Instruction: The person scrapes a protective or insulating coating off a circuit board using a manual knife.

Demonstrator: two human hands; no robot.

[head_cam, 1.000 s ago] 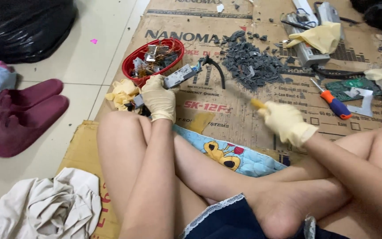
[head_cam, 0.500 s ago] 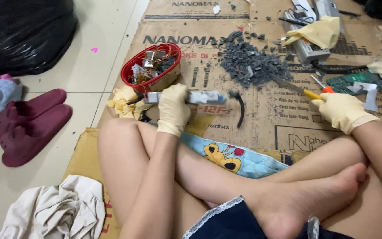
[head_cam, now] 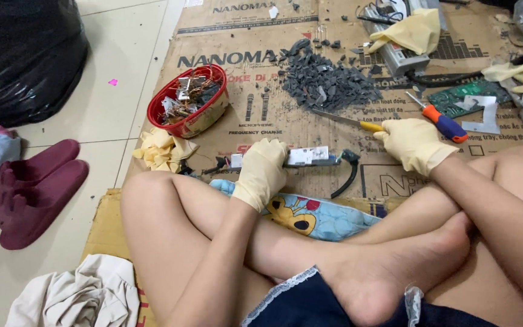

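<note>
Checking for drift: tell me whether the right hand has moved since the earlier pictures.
Yes. The right hand went up and outward, away from the knee toward the orange-handled screwdriver on the cardboard.

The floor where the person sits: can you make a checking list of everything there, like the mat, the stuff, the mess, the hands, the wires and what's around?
Surface: flattened cardboard on pale floor tiles.
Job's things: long grey device pinned to the cardboard; yellow-handled knife.
Clutter: pile of dark broken bits, red bowl of metal scraps, orange-and-blue screwdriver, green circuit board, spare yellow gloves.
Grippers: left hand, gloved, presses on the device; right hand, gloved, grips the knife handle.
Cables: black cable curling from the device's end.
Surroundings: maroon slippers, black bag, crumpled cloth.
</note>
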